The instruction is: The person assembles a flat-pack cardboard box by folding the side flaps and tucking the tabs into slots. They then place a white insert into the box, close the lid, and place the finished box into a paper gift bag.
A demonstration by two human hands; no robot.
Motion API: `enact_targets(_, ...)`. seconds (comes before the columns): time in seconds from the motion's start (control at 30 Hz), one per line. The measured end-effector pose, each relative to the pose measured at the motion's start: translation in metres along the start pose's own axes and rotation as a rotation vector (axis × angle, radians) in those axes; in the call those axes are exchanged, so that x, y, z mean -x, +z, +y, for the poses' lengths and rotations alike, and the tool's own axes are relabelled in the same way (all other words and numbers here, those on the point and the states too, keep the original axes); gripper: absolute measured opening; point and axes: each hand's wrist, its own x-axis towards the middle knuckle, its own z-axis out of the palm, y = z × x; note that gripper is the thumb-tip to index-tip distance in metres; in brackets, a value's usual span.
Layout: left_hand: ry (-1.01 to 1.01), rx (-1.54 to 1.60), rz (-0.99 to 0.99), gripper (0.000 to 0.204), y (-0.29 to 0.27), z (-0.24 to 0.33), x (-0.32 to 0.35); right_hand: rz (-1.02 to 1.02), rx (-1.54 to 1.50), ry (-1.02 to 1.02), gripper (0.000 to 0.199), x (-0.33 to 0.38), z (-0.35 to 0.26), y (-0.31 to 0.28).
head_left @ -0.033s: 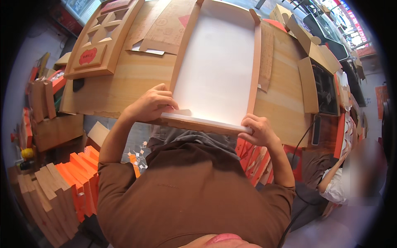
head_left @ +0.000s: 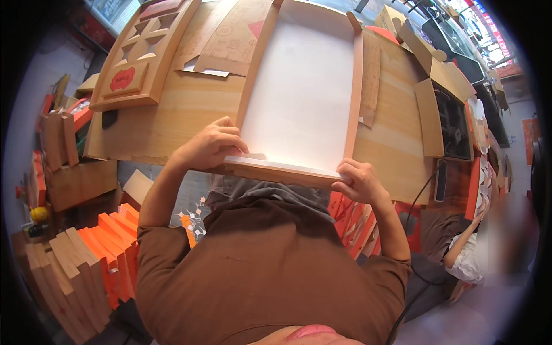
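Note:
A long shallow cardboard box (head_left: 299, 86) with a white inside and brown side walls lies lengthwise before me on the wooden table. Its near end wall (head_left: 282, 171) stands along the table's front edge. At the near left corner my left hand (head_left: 214, 142) has curled fingers gripping the cardboard, beside a small tab (head_left: 257, 156) inside. My right hand (head_left: 361, 181) pinches the near right corner, thumb below and fingers over the wall. A corner flap (head_left: 354, 23) sticks up at the far right.
A brown box with a compartment insert (head_left: 135, 63) stands on the left of the table (head_left: 190, 118). Flat cardboard pieces (head_left: 233, 40) lie beside it. An open carton (head_left: 428, 115) stands right. Orange and brown box stacks (head_left: 112, 247) fill the lower left; another person's arm (head_left: 463, 244) shows right.

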Motion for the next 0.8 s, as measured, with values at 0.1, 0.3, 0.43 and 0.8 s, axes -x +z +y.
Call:
enact_targets(0.1,0.0,0.007,-0.03,0.029,-0.001,-0.002,0.002,0.054,-0.043,0.037,0.024,0.001,-0.003,0.004)
enact_targets(0.3,-0.027,0.088,-0.073,0.035,-0.006,-0.007,0.006,0.185,-0.022,-0.004,0.015,0.002,-0.006,0.014)
enact_targets(0.43,0.023,0.135,-0.071,0.023,-0.013,-0.007,0.007,0.268,-0.02,0.051,0.013,-0.004,-0.014,0.019)
enact_targets(0.8,-0.02,0.033,-0.028,0.022,0.0,-0.003,0.008,0.185,0.059,-0.049,0.029,0.004,-0.004,0.016)
